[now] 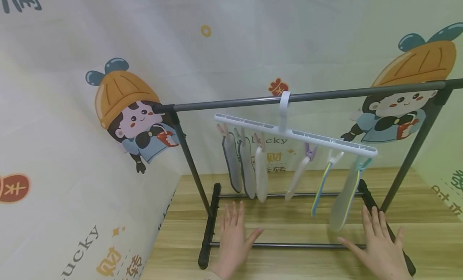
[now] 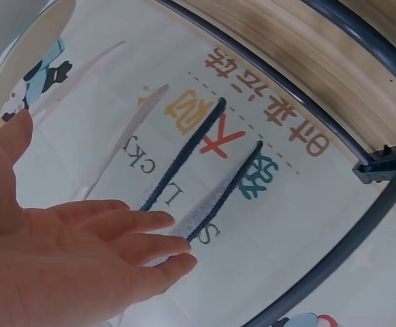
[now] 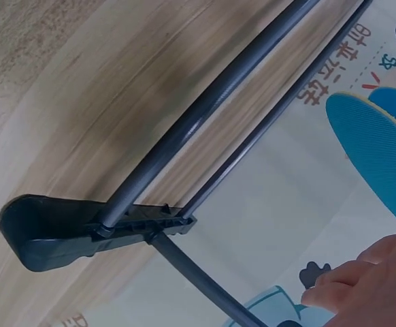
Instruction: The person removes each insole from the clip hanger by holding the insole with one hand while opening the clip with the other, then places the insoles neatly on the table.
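Observation:
A white hanger (image 1: 325, 141) with pastel clips hangs tilted on a dark rail, its right end lower. Several insoles dangle from the clips: two grey ones with dark edges (image 1: 247, 171) at the left, whitish ones (image 1: 261, 175) in the middle, a thin blue-and-yellow one (image 1: 321, 191) and a broad pale one (image 1: 345, 203) at the right. Below the left insoles, my left hand (image 1: 233, 236) has its fingers extended and thumb spread, holding nothing. My right hand (image 1: 381, 244), likewise spread and holding nothing, is near the right foot of the rack. A blue insole (image 3: 378, 157) shows above it in the right wrist view.
The black rack (image 1: 231, 102) has a top rail, slanted posts, a left foot (image 1: 208, 231) and low crossbars (image 1: 289, 246). It stands on a wood-grain table (image 1: 173, 240). Behind and beside it hangs a pale printed cloth (image 1: 231, 51) with cartoon figures.

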`<state>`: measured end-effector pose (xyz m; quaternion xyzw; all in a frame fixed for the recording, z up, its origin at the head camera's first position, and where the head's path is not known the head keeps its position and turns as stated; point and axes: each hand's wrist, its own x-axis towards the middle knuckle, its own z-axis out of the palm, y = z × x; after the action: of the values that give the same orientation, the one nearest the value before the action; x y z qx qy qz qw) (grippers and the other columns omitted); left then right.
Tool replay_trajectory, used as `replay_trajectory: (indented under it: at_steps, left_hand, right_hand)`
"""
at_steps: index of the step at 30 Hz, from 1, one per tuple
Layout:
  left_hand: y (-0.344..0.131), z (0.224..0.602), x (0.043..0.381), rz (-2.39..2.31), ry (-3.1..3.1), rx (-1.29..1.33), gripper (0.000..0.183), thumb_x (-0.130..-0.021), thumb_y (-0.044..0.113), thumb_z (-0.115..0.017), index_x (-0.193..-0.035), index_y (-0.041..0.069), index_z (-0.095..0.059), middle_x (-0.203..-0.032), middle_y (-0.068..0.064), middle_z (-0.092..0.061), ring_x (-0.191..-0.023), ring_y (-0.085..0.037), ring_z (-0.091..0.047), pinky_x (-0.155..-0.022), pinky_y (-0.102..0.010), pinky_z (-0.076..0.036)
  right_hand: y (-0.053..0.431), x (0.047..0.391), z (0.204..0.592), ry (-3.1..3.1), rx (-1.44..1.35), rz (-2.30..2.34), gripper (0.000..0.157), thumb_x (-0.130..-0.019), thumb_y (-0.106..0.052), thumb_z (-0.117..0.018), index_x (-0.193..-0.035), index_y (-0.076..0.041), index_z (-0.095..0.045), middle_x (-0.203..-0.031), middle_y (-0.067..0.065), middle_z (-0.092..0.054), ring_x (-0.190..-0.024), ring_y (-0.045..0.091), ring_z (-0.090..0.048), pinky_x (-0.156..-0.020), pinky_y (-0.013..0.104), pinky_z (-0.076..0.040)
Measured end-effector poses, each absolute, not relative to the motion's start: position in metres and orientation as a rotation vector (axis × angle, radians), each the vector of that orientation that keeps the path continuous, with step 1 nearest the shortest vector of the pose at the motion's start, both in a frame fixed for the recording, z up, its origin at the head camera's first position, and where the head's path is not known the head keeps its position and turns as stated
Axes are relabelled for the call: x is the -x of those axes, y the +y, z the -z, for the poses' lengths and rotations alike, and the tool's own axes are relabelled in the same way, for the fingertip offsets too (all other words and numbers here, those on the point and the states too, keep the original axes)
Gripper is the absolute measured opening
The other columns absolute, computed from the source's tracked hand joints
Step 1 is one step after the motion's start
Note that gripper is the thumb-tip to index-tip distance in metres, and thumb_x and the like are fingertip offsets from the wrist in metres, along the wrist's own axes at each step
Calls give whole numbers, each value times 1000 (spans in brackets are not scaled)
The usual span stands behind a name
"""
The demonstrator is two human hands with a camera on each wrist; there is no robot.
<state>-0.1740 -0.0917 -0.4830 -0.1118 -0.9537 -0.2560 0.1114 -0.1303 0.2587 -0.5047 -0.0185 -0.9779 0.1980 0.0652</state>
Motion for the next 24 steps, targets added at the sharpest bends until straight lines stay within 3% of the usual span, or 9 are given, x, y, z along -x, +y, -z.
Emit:
replay_trajectory:
  at_steps: [4,10,16,24]
  left_hand:
    - [-87,479,174,766,-2777,348,88,-89,53,-62,-151,-1,-32,-155,-28,-30,-146,-49,-20,-117,-63,-17]
    - [-79,469,175,772,-2716,410,85,-90,56,-60,-149,-1,-36,-152,-26,-38,-144,-48,-28,-115,-64,-22]
    - [-70,458,176,731,-2665,474,80,-91,58,-57,-145,0,-44,-149,-22,-46,-141,-43,-37,-115,-61,-27]
    - [-58,446,179,744,-2524,563,64,-91,44,-67,-136,1,-54,-136,-15,-61,-130,-34,-54,-112,-53,-37]
  right_hand:
    - [257,131,502,-2915,39,-596,112,-90,-66,-56,-156,-5,10,-158,34,8,-146,53,-3,-104,81,4]
    - [253,134,499,-2843,-20,-580,113,-88,-62,-62,-156,-1,4,-154,41,-14,-141,56,-20,-106,77,-18]
    - [249,136,493,-2783,-31,-586,109,-88,-60,-64,-156,4,-7,-149,42,-28,-138,56,-28,-108,74,-20]
    - [246,138,482,-2696,-53,-598,100,-87,-55,-69,-147,14,-29,-138,43,-42,-124,58,-44,-98,70,-37]
